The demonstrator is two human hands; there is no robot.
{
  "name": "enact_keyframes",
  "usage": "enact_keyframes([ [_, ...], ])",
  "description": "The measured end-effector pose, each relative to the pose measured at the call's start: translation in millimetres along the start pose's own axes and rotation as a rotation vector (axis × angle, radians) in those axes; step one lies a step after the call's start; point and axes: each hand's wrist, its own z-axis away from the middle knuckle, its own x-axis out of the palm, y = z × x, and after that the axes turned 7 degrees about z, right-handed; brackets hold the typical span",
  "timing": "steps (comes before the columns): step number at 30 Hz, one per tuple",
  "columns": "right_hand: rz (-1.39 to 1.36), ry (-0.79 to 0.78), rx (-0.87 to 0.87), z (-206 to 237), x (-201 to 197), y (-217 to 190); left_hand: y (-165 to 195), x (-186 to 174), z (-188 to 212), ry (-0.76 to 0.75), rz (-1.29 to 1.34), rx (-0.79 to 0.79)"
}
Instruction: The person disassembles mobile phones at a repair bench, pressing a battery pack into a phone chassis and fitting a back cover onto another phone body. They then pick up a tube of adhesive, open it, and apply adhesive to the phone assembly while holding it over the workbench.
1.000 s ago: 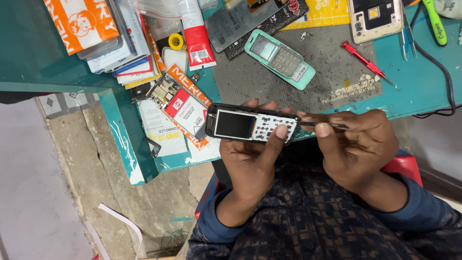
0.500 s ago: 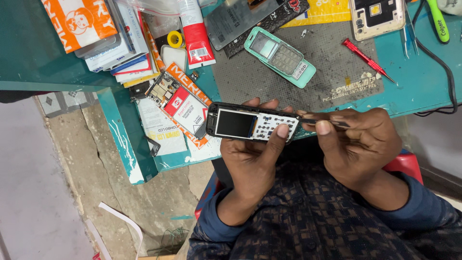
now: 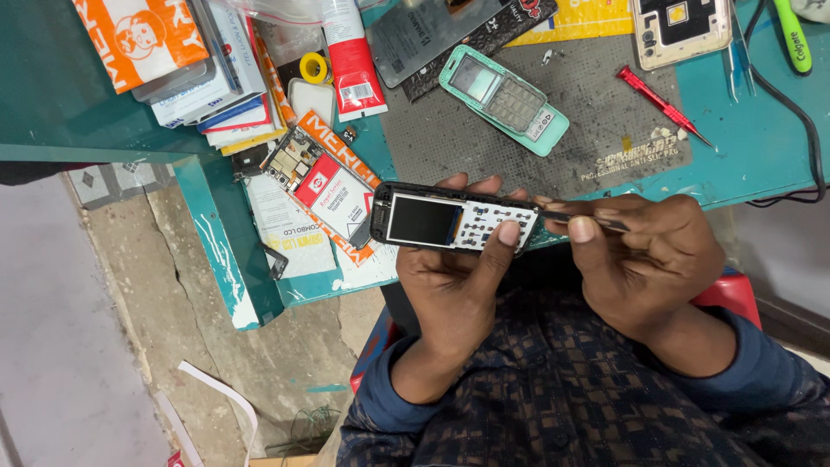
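Note:
My left hand (image 3: 458, 277) grips a small black phone body (image 3: 432, 220) with its front cover off, screen and white keypad contacts facing up. The thumb lies across the keypad end. My right hand (image 3: 644, 259) pinches a thin dark metal tool (image 3: 577, 218), likely tweezers, whose tip touches the phone's right end. Both hands hover over the near edge of the teal workbench (image 3: 761, 147).
A teal phone front cover (image 3: 503, 99) lies on a grey work mat (image 3: 596, 130). A red screwdriver (image 3: 661, 104), a red and white tube (image 3: 353, 60), stacked boxes (image 3: 190, 60), a circuit board (image 3: 290, 164), a yellow tape roll (image 3: 315, 67) and a black cable (image 3: 800, 121) crowd the bench.
The hands and phone sit a little lower in view. The tool stays at the phone's right end.

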Motion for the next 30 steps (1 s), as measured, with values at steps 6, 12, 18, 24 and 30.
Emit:
enact_keyframes([
  [6, -0.068, -0.005, 0.036, 1.6, 0.3, 2.3, -1.2, -0.6, -0.2, 0.0, 0.019, -0.007],
  [12, -0.011, -0.018, 0.003, -2.7, -0.9, 0.0, -1.0, 0.4, 0.0, -0.003, 0.022, -0.003],
  [18, 0.011, -0.093, -0.141, -9.5, -6.2, -5.3, 4.8, -0.1, -0.8, -0.011, -0.029, -0.02],
  [24, -0.051, -0.142, -0.167, -8.4, -3.9, 0.8, 6.9, 1.7, -2.1, -0.012, -0.076, -0.039],
  [30, -0.041, -0.147, -0.193, -7.2, -6.4, 6.3, 7.4, 2.3, -0.2, -0.018, -0.03, -0.053],
])
